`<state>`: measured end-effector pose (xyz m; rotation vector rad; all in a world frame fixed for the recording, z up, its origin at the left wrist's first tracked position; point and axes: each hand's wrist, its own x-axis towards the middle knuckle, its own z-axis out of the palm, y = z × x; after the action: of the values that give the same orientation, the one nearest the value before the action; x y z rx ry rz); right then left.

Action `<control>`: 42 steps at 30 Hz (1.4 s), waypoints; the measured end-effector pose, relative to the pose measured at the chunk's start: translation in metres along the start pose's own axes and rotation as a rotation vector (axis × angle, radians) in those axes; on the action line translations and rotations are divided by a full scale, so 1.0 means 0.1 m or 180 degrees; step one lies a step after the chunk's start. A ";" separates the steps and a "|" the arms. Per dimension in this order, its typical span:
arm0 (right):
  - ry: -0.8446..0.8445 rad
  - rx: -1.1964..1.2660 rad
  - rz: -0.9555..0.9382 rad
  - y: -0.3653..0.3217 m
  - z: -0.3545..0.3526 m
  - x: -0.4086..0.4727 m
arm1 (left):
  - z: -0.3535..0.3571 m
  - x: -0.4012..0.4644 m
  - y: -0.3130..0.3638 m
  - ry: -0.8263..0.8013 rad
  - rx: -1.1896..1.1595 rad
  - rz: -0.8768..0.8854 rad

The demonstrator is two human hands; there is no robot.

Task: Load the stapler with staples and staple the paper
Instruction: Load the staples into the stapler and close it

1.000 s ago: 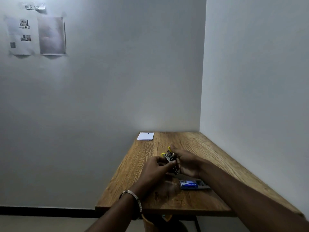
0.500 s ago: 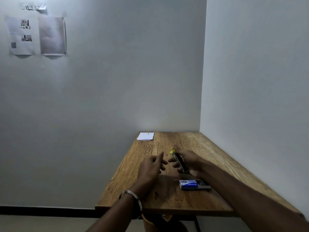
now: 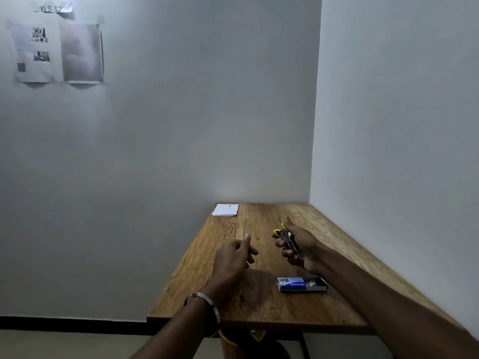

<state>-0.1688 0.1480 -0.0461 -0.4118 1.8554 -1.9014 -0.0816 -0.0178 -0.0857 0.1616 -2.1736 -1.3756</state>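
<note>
My right hand (image 3: 300,246) grips a small stapler (image 3: 288,239) with yellow tips, held above the middle of the wooden table (image 3: 337,250). My left hand (image 3: 233,257) hovers to its left with loosely curled fingers and holds nothing. A blue staple box (image 3: 298,284) lies slid open on the table below my right wrist. A small stack of white paper (image 3: 225,210) lies at the table's far left corner.
The table stands in a corner, with a wall along its right side and another behind it. Printed sheets (image 3: 55,51) are taped high on the left wall. The table's left and front edges drop to the floor.
Both hands were together on the stapler a second ago. My left hand has let go and drawn back to the left, while my right hand keeps the stapler.
</note>
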 end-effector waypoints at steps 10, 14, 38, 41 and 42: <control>0.0067 -0.0069 -0.0037 0.05 -0.07 0.01 | 0.01 0.03 -0.02 -0.0029 0.0095 -0.0024; 0.0190 0.0044 -0.0079 0.06 -0.06 -0.01 | 0.02 0.04 -0.04 -0.0042 0.0180 -0.0025; 0.0441 -0.3872 -0.1390 0.09 -0.13 -0.08 | 0.02 0.03 -0.02 -0.0067 0.0216 -0.0069; 0.0630 -0.3883 -0.1343 0.12 -0.15 -0.07 | 0.02 0.03 -0.02 -0.0075 0.0213 -0.0100; 0.0649 -0.3907 -0.1366 0.13 -0.17 -0.07 | 0.02 0.03 -0.02 -0.0068 0.0206 -0.0106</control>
<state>-0.1695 0.1664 -0.0593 -1.0646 3.0973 -0.7457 -0.0853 -0.0183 -0.0869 0.2093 -2.2439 -1.3315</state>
